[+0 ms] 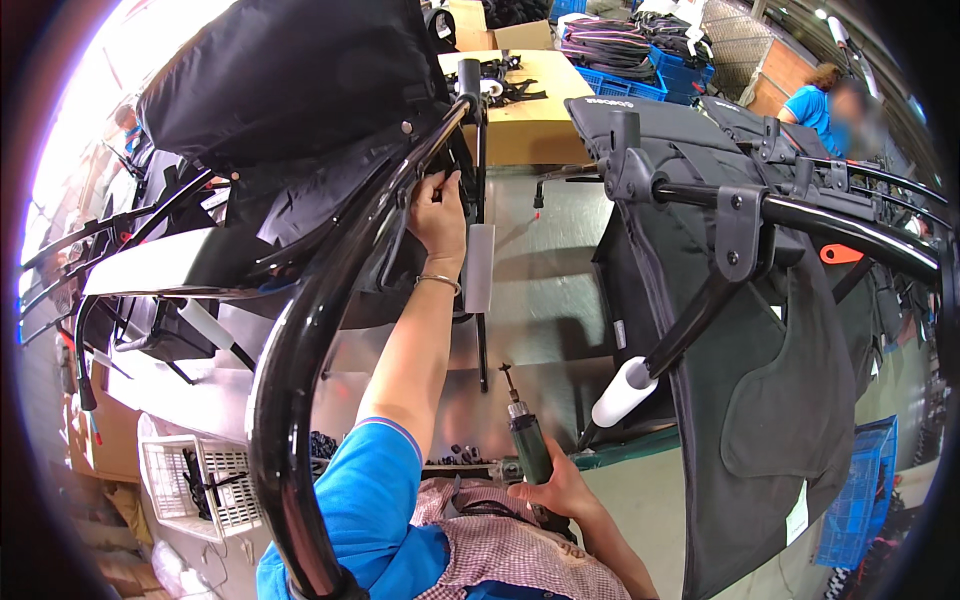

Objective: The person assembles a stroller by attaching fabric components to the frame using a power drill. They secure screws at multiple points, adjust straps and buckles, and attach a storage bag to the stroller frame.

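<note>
My left hand (438,215) reaches forward to a stroller-like frame of glossy black tube (290,400) with black fabric (290,90) on it. Its fingers are curled and pinched together against the fabric beside the tube; whatever they hold is hidden. Low in front of my body, my right hand (562,488) is wrapped round a dark green power screwdriver (530,445). The screwdriver's bit points up and away from me, touching nothing. Between the two hands a thin black rod hangs upright, with a pale grey sleeve (480,268) round it.
On the right stands another black frame with dark grey fabric (790,380) and a white-sleeved tube (624,392). Below lies a metal worktop (540,250). A white basket (165,480) sits lower left. Blue crates (625,85) and a cardboard box (540,140) stand behind; people work farther off.
</note>
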Demonstrator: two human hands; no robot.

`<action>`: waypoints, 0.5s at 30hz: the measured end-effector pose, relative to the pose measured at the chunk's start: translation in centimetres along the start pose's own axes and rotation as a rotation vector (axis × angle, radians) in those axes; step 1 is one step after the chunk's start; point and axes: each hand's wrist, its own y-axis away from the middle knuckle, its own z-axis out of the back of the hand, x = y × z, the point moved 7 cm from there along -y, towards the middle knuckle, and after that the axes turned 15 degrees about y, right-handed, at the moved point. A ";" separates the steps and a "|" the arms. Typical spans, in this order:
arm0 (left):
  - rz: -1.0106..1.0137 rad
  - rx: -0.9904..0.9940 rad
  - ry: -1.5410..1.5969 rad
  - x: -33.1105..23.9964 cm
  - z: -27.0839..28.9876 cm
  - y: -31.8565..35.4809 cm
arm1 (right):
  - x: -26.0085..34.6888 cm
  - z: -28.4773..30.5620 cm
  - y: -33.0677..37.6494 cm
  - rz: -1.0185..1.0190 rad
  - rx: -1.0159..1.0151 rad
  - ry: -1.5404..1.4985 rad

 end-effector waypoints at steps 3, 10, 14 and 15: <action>-0.146 -0.011 0.022 -1.7 -0.1 0.6 | 0.3 0.2 0.2 -0.058 0.030 -0.027; -0.239 -0.003 0.000 -2.0 -2.9 0.9 | -0.6 -0.1 0.3 -0.151 0.092 -0.234; -0.255 0.044 0.108 -1.8 -2.4 0.4 | -0.6 0.1 -0.5 -0.186 0.114 -0.225; -0.252 0.070 0.158 -2.0 -1.9 0.5 | 0.0 0.5 -1.1 -0.212 0.146 -0.202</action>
